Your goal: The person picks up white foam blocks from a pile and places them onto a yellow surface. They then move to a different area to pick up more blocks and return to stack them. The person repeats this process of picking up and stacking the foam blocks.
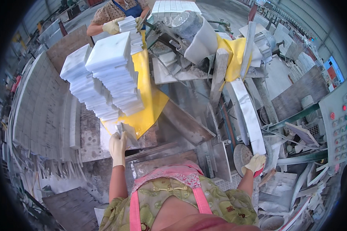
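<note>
My gloved left hand (118, 148) is closed around a thin marble tile (128, 133), held tilted beside the near end of a yellow sheet (152, 113). Just beyond it stand two tall, uneven stacks of white marble tiles, a left stack (85, 82) and a right stack (113, 69). My right hand (255, 163), in a pale glove with a red patch, is at the near end of a row of marble pieces (247, 111) on a narrow machine track. Its fingers curl at the end piece; the glove partly hides their grip. A round grey wheel (243, 156) sits beside that hand.
Across the stacks, a co-worker's gloved hands (121, 25) hold several tiles. A dusty motor (185, 19) stands at the far middle. To the right is a control panel (339, 127) with lit buttons. Long stone strips (42, 111) line the left; broken slabs (281, 188) lie at lower right.
</note>
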### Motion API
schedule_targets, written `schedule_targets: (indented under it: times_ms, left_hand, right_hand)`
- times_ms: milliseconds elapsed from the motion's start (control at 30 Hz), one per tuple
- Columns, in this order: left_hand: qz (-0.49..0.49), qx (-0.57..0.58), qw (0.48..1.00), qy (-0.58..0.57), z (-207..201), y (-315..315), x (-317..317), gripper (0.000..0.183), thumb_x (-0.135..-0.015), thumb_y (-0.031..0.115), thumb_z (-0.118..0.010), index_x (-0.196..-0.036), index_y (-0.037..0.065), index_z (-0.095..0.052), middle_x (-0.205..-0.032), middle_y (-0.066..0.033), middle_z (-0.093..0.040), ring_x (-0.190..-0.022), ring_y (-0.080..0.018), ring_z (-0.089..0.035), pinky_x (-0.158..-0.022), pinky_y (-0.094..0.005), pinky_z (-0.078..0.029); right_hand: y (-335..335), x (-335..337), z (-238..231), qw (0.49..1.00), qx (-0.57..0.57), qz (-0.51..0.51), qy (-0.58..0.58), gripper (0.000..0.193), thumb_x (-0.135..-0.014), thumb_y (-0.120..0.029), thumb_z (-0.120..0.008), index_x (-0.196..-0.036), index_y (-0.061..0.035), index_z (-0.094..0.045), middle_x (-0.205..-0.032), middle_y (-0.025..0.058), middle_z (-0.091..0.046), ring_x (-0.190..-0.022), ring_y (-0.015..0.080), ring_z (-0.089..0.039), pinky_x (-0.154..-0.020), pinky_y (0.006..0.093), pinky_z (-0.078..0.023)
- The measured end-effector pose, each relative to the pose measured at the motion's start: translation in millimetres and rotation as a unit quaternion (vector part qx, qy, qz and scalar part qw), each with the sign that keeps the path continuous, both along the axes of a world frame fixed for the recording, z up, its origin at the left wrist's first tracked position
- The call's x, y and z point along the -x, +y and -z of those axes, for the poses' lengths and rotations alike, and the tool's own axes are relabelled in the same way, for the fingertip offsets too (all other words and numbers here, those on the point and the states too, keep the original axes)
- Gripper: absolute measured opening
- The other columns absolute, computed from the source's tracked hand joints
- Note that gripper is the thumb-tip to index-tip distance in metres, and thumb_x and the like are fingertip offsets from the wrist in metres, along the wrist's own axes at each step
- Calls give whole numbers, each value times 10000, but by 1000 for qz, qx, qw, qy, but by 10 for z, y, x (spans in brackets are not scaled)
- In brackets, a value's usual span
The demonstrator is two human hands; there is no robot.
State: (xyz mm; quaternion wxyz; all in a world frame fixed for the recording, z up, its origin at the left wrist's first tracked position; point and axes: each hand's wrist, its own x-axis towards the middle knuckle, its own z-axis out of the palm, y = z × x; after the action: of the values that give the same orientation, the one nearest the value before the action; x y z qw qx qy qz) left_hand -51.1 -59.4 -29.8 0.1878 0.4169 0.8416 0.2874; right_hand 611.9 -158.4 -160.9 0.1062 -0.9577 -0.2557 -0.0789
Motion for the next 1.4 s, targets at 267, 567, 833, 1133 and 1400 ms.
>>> schedule_targets:
  times_ms: [267, 567, 833, 1133, 1400]
  left_hand:
    - [-36, -14, 999, -3, -54, -56, -67, 468, -904, 393, -638, -865, -73, -623, -868, -304, -655, -826, -450, -635, -785, -495, -480]
    - [-45, -14, 998, -36, 78, -32, -30, 457, -903, 383, -650, -865, -72, -628, -882, -300, -664, -813, -449, -641, -767, -494, -488]
    - [-51, -7, 998, -33, 131, -2, -16, 457, -899, 383, -647, -856, -70, -613, -885, -300, -655, -796, -447, -633, -762, -490, -490]
    - [-64, -5, 994, -84, -65, -44, -119, 452, -897, 384, -647, -868, -66, -612, -891, -277, -669, -802, -413, -658, -758, -470, -509]
    - [-44, -28, 998, 25, 21, -16, -101, 441, -903, 377, -646, -873, -62, -625, -867, -237, -688, -740, -333, -698, -657, -435, -534]
  right_hand:
    - [-142, -162, 206, 994, 0, -76, -83, 618, -1046, -377, -414, -1336, 146, -569, -1463, 315, -511, -1390, 413, -461, -1167, 464, -369]
    - [-306, 131, -112, 996, 15, -81, -27, 823, -993, -587, -528, -1421, 115, -520, -1484, 311, -501, -1420, 391, -453, -1207, 421, -330]
    - [-353, 186, -266, 995, 5, -92, 29, 754, -970, -498, -617, -1320, 169, -579, -1408, 313, -570, -1383, 402, -497, -1198, 424, -340]
    - [-388, 257, -471, 975, 83, -204, -32, 955, -813, -271, -811, -1598, -54, -313, -1641, 228, -311, -1485, 414, -333, -1204, 469, -322]
    - [-295, -174, -520, 959, -5, -281, 29, 745, -881, -146, -724, -1549, -44, -410, -1570, 227, -428, -1462, 375, -400, -1180, 483, -357]
